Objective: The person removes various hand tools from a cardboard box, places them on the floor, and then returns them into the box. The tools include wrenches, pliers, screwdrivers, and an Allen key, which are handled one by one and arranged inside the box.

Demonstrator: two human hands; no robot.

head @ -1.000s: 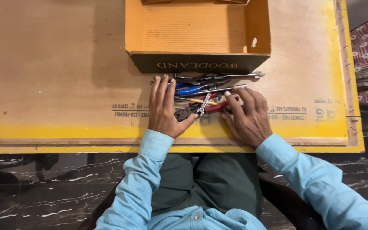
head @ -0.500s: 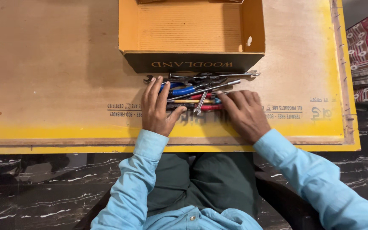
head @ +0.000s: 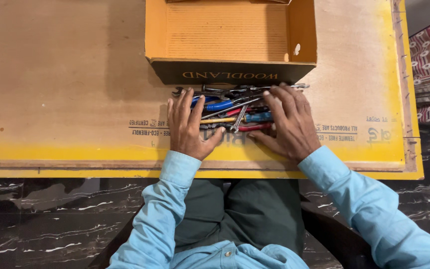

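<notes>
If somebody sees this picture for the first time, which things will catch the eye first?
First, the heap of hand tools with blue, red and yellow handles, pressed between the left hand and right hand. Right behind it stands an open, empty cardboard box on the yellow-edged board.

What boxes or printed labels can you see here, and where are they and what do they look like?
Cardboard box: top middle of the board, open, empty, yellow-brown inside, dark front wall with gold lettering.
Printed markings: dark stamps on the plywood board, beside the left hand and right hand.
No screens.
</notes>
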